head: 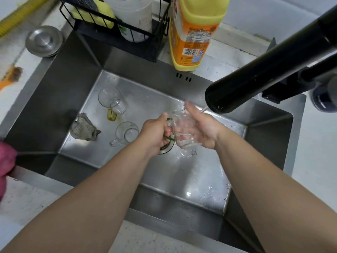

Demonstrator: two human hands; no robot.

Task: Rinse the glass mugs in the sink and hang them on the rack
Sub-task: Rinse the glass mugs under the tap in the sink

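Three clear glass mugs: left hand (155, 132) grips one mug (182, 132) by its handle, right hand (198, 128) cupping it; two mugs (112, 102) (126, 133) lie toward the steel sink's (237, 114) left wall

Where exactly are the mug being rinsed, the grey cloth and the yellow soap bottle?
mug being rinsed (184, 132): head view, on its clear glass body between the hands.
grey cloth (84, 129): head view, middle of the crumpled rag on the sink floor.
yellow soap bottle (193, 37): head view, on its orange label.
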